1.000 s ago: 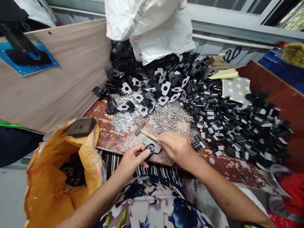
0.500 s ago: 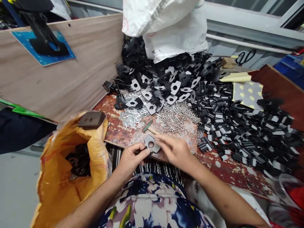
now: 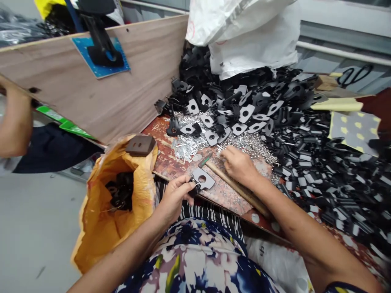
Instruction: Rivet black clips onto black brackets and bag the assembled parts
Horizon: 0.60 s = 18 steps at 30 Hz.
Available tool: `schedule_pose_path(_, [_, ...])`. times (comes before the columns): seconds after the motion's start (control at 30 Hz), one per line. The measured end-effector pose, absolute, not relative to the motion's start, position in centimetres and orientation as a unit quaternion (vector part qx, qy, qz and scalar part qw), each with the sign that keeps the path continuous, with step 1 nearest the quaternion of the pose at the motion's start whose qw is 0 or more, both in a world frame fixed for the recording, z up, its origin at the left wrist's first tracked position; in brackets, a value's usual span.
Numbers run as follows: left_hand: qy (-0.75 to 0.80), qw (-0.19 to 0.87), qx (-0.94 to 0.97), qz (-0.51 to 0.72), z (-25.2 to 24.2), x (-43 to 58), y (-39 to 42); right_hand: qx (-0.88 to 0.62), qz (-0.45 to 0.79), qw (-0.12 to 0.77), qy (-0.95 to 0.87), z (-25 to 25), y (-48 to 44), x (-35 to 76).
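Observation:
My left hand [image 3: 179, 193] pinches a black clip with a grey plate [image 3: 202, 179] that has a round hole, over the front edge of the worn table. My right hand [image 3: 240, 162] has curled fingers at the front of the heap of metal pins [image 3: 244, 144]; whether a pin is between the fingertips is too small to tell. A hammer [image 3: 232, 183] with a wooden handle lies on the table, passing below my right hand and forearm. Behind the pins lie several black clips with grey plates [image 3: 211, 137].
An open yellow sack [image 3: 91, 211] with black parts inside stands at the left, a brown block [image 3: 140, 145] on its rim. A wooden board [image 3: 146, 65] borders the table. Small black parts [image 3: 305, 162] cover the right side. Another person's arm [image 3: 15, 122] is at far left.
My right hand has left the clip and reached forward to the pins, uncovering the hammer handle. My left hand still holds the clip. The view has shifted left.

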<state>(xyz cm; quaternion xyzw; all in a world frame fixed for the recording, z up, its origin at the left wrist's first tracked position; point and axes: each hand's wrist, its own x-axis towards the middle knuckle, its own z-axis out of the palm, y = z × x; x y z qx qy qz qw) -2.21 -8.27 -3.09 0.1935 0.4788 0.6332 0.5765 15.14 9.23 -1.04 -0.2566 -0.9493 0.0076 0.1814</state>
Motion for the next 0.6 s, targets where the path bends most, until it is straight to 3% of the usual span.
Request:
schedule_pose_path(0.1, [0.443, 0.585, 0.167, 0.658, -2.9, -2.6, -8.3, -0.282, 0.115, 0.306, -0.902, 0.8, 7.3, 15.4])
schedule_pose_path(0.17, [0.433, 0.58, 0.152, 0.673, -2.8, -2.6, -8.2, -0.261, 0.193, 0.337, -0.884, 1.8, 5.0, 15.2])
schedule_pose_path(0.33, [0.432, 0.596, 0.15, 0.66, -2.4, -2.0, -7.5, -0.238, 0.28, 0.34, -0.866, 2.4, 0.3, 14.3])
schedule_pose_path(0.6, [0.418, 0.597, 0.153, 0.668, -2.7, -1.0, -7.6, -0.233, 0.248, 0.349, -0.873, 1.5, -0.4, 13.5])
